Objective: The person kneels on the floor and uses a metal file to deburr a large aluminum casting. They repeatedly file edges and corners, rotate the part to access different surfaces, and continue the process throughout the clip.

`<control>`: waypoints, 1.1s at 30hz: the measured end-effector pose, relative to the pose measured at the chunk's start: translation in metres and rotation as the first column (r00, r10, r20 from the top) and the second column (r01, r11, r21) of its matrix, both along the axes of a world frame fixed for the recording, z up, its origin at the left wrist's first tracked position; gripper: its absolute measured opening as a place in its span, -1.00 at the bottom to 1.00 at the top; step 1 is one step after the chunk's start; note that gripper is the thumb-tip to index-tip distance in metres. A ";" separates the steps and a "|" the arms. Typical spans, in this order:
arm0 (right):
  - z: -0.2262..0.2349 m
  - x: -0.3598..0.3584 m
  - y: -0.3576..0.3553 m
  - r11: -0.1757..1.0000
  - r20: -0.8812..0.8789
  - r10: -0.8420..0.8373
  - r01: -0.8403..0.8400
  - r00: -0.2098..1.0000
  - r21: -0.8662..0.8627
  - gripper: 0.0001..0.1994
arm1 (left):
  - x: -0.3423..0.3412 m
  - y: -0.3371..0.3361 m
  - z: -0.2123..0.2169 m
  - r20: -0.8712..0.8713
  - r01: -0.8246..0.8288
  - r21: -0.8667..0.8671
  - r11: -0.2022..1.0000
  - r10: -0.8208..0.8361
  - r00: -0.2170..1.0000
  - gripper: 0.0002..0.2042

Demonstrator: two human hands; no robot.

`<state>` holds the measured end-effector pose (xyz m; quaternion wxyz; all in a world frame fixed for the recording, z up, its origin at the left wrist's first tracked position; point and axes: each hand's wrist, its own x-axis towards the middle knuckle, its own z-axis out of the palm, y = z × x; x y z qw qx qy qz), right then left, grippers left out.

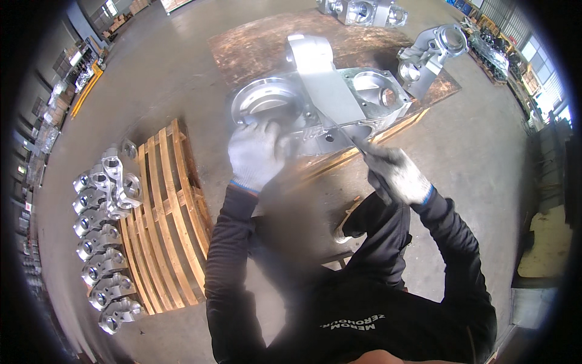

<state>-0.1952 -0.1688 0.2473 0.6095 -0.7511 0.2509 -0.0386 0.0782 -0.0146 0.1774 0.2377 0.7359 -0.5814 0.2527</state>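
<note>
A large silvery metal casting (330, 100) lies on the brown worktop (251, 45), with round bores at both ends and a raised arm in the middle. My left hand (257, 153), in a white glove, is closed over its near left edge beside the big round bore; the fingertips are partly hidden. Gripped in my gloved right hand (397, 173) is a slim, tapered tool that looks like a file (350, 134). Its tip reaches the casting's near edge, by the middle arm. Whether it touches the metal I cannot tell.
Another casting (431, 57) stands at the worktop's right, more castings (367, 12) at its far edge. On the floor to the left lies a wooden pallet (162, 209), with several castings (103, 267) in a row beside it. A yellow pallet truck (88, 91) stands farther off.
</note>
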 end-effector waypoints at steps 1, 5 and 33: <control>-0.003 0.009 -0.006 0.999 -0.029 -0.022 0.022 0.999 -0.024 -0.51 | 0.001 -0.001 0.000 -0.005 -0.001 -0.005 1.000 0.001 1.000 -0.84; -0.022 0.043 -0.047 0.999 -0.005 -0.004 0.004 1.000 -0.042 -0.49 | 0.003 -0.003 -0.001 0.005 -0.002 -0.022 1.000 0.003 1.000 -0.82; -0.102 -0.044 -0.012 0.318 0.243 -0.240 0.312 0.940 -0.895 -0.50 | -0.004 -0.003 0.002 0.010 0.023 -0.104 0.994 -0.022 1.000 -0.84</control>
